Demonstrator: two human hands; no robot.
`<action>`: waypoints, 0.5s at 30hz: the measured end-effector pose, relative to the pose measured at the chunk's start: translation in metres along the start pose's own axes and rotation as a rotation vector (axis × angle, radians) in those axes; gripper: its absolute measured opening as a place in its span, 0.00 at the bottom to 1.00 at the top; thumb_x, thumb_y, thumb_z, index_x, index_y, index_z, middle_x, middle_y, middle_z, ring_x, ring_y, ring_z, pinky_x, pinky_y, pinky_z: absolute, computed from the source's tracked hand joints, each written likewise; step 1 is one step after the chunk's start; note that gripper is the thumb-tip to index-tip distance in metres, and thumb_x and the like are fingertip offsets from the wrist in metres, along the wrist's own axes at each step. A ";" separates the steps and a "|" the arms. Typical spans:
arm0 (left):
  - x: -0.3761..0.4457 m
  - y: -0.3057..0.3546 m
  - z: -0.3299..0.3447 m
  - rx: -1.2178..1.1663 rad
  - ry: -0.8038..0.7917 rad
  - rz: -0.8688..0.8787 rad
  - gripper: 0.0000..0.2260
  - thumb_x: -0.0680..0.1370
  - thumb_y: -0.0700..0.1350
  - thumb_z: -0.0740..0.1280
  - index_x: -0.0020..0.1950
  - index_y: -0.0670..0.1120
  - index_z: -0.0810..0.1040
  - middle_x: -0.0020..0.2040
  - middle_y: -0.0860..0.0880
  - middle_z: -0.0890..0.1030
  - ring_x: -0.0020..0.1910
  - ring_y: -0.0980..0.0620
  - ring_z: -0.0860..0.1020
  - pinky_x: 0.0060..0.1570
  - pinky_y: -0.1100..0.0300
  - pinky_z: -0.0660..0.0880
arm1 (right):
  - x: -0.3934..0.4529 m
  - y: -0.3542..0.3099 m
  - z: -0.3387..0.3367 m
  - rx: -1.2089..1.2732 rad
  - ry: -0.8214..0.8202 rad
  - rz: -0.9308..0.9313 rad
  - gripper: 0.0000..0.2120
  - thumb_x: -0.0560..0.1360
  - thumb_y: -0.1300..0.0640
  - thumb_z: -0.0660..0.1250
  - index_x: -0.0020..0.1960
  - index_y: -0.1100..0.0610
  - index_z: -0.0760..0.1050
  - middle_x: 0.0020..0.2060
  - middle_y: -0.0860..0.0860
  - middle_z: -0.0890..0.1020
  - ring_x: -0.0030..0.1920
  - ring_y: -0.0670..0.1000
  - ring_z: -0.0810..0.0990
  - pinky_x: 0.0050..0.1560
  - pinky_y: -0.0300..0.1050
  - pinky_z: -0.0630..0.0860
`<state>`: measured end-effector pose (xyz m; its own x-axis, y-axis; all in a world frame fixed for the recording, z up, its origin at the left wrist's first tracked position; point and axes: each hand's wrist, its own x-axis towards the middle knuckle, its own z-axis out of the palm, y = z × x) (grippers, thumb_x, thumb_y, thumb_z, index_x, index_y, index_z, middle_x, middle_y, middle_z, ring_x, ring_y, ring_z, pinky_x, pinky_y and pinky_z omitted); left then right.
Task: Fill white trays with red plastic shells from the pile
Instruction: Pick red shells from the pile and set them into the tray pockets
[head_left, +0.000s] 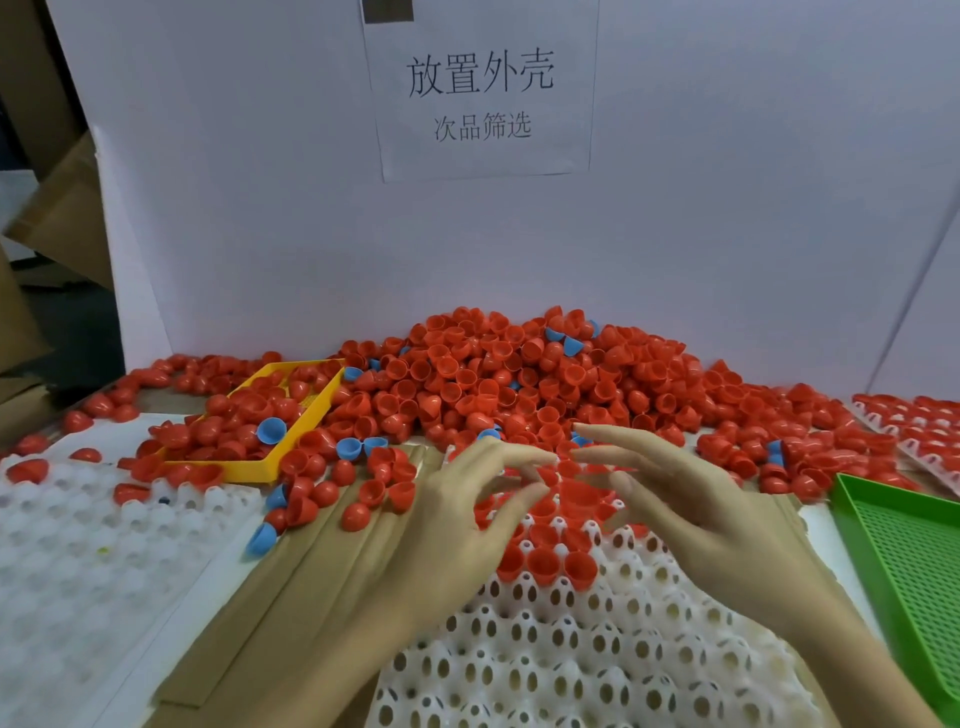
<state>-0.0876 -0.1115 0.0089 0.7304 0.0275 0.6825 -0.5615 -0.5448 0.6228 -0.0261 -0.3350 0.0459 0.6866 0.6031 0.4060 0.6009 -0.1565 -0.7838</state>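
Over the far rows of the white tray (561, 639), the left hand (457, 525) and the right hand (691, 514) hover with fingers spread and loosely bent; neither visibly clamps a shell, though motion blur at the fingertips leaves a light pinch uncertain. Red shells (550, 558) already sit open side up in the tray's far sockets, while the near sockets stand unfilled. Behind the tray lies the pile (519, 374), its near edge just beyond the fingertips, with stray blue shells (348, 447) mixed in. A yellow tray (260, 462) at left holds further shells; a green tray (914, 561) lies at right. The step in hand is judged to be seating shells row by row. Good practice: draw only red pieces from the pile's near edge, turn each rim upward, and press it level into its socket before moving nearer.
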 end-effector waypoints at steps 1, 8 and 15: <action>-0.002 0.002 0.003 -0.012 -0.023 0.001 0.11 0.81 0.40 0.70 0.63 0.48 0.82 0.53 0.55 0.81 0.57 0.50 0.82 0.58 0.59 0.79 | -0.001 -0.002 0.001 -0.015 -0.034 -0.006 0.17 0.83 0.57 0.65 0.70 0.45 0.76 0.55 0.44 0.86 0.48 0.44 0.87 0.43 0.29 0.78; -0.008 0.006 0.013 -0.118 -0.043 -0.094 0.09 0.79 0.42 0.74 0.59 0.48 0.82 0.57 0.54 0.81 0.60 0.50 0.82 0.57 0.60 0.80 | 0.001 0.008 0.006 -0.034 -0.095 0.025 0.17 0.80 0.65 0.70 0.63 0.48 0.79 0.47 0.51 0.87 0.47 0.52 0.87 0.51 0.45 0.83; -0.013 0.012 0.016 -0.059 -0.092 -0.169 0.17 0.74 0.52 0.78 0.61 0.59 0.80 0.53 0.60 0.83 0.56 0.58 0.82 0.55 0.64 0.79 | -0.001 0.018 0.006 -0.125 0.003 0.028 0.11 0.78 0.68 0.70 0.51 0.54 0.75 0.48 0.46 0.86 0.51 0.49 0.86 0.49 0.44 0.83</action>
<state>-0.0977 -0.1315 0.0013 0.8471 0.0365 0.5301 -0.4476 -0.4885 0.7490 -0.0180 -0.3336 0.0284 0.7051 0.5945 0.3864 0.6275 -0.2694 -0.7305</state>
